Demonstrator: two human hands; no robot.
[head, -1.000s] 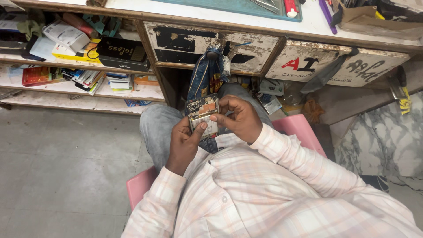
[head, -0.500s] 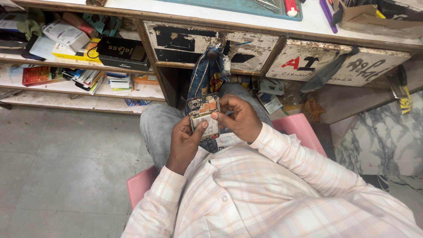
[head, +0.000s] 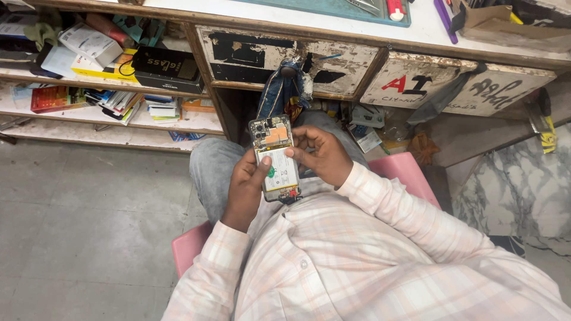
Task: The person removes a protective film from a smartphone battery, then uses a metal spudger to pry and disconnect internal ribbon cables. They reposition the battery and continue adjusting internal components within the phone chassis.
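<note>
Two hands meet over the lap, both on an opened phone (head: 276, 158) whose back cover is off, so its white battery and circuit board show. Bare grey floor (head: 83, 226) spreads wide from 7 to 9 o'clock of the phone. At 12 o'clock the counter (head: 416, 32) edge and its worn drawers (head: 291, 56) close in, and cluttered shelves (head: 107, 119) sit at 10 o'clock. A pink stool (head: 410, 172) edge shows at 3 o'clock. The left hand (head: 247, 190) cradles the phone from below, fingers (head: 260, 167) curled around its left edge, thumb on the battery. The right hand (head: 321, 156) grips the phone's right edge, fingertips pressed on the battery's side.
</note>
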